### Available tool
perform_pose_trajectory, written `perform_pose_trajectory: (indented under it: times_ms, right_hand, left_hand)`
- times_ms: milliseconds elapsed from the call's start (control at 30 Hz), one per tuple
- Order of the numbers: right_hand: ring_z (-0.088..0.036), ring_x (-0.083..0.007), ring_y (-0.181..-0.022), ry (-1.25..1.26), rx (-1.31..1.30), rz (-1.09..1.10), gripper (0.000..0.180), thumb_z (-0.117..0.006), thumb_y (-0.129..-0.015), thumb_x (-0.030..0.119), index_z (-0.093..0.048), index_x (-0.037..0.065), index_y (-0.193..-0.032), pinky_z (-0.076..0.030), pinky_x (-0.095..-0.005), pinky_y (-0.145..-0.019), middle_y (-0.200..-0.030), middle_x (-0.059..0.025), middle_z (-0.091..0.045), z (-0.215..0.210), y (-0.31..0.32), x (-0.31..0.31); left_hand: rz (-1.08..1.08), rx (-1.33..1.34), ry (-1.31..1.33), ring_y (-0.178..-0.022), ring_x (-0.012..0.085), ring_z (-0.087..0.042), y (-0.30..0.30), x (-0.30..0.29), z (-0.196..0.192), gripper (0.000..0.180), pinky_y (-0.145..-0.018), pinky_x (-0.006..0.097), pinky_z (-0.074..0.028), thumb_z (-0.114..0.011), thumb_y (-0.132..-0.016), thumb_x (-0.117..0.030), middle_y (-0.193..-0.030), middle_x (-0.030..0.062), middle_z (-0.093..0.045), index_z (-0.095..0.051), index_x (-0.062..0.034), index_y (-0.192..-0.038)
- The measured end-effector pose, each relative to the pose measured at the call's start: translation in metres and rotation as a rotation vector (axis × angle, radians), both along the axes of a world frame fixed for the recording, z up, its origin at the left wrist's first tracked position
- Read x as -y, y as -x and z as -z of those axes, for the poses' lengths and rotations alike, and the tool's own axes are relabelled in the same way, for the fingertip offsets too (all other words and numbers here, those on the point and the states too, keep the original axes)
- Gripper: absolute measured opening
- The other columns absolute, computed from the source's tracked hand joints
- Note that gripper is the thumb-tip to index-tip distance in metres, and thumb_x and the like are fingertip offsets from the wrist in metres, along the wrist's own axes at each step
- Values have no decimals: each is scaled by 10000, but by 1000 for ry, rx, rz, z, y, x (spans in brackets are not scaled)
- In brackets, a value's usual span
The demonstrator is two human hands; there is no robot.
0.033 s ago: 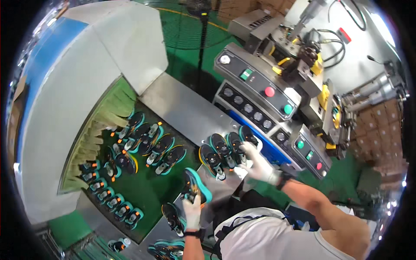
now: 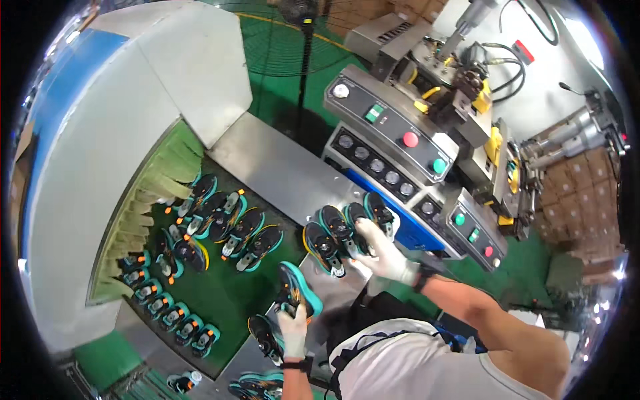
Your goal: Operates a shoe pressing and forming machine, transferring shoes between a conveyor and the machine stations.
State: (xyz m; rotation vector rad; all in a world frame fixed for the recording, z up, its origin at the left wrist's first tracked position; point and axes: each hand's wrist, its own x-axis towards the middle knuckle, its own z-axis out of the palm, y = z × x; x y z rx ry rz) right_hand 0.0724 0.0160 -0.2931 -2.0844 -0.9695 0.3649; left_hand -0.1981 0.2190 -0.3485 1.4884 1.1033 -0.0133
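Note:
My left hand (image 2: pixel 293 328), in a white glove, is closed around a black shoe (image 2: pixel 291 285) with a teal sole, tilted up above the metal table. My right hand (image 2: pixel 387 259), also gloved, reaches over the short row of similar shoes by the machine. Its fingers and thumb close about the heel end of one black shoe (image 2: pixel 355 212), partly hiding it. Beside that one stand a shoe with a yellow-edged sole (image 2: pixel 323 245), another black shoe (image 2: pixel 336 223) and, at the right end, one more shoe (image 2: pixel 379 207).
Several shoes (image 2: pixel 259 247) lie on the green conveyor belt (image 2: pixel 227 293), before a green strip curtain (image 2: pixel 143 213). More shoes (image 2: pixel 265 335) rest near my left wrist. A machine with a button panel (image 2: pixel 393 127) stands at the right. A fan (image 2: pixel 297 12) and cartons (image 2: pixel 580 213) are farther back.
My right hand has moved slightly left, onto a shoe in the row. My left hand still holds its shoe in nearly the same place. The whole view has shifted slightly.

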Motion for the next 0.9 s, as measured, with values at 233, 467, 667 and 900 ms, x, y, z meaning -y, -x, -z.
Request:
perform_pose_trajectory:
  times_ms: [233, 467, 667, 900]
  right_hand:
    - [-560, -441, -1373, 254, -53, 467, 723, -810, -883, 203, -474, -8, -1488, -491, -467, -1137, -1484, -298, -536, 131, 7, -77]
    - [-735, -429, -1066, 396, -324, 526, 623, -804, -876, 242, -542, 27, -1399, -595, -470, -926, -1151, -251, -733, 106, 13, -72]
    - [-768, -326, -1027, 10, -692, 676, 664, -800, -909, 338, -522, 47, -1438, -607, -433, -886, -1216, -219, -746, -55, 48, 46]
    - [-712, -255, -1169, -155, -480, 1413, 705, -850, -900, 421, -601, 3, -1411, -535, -370, -1042, -1247, -176, -740, -45, 168, 302]
  left_hand:
    - [273, 36, -354, -1336, 408, -552, 10, 5, 33, 682, -1155, 471, -427, -660, -852, 70, -1401, 253, -549, -387, 70, -1477]
    - [337, 234, -474, -1534, 488, -333, -87, 26, 20, 814, -1294, 535, -267, -649, -869, 13, -1642, 345, -308, -265, 117, -1580]
    - [71, 416, -123, -1445, 350, -432, -149, 37, 142, 829, -1215, 488, -387, -775, -890, -2, -1576, 148, -422, -348, -123, -1590]
    - [695, -205, 60, -1286, 357, -628, -191, 234, -112, 768, -1128, 454, -500, -748, -912, -32, -1480, 252, -573, -369, 63, -1573]
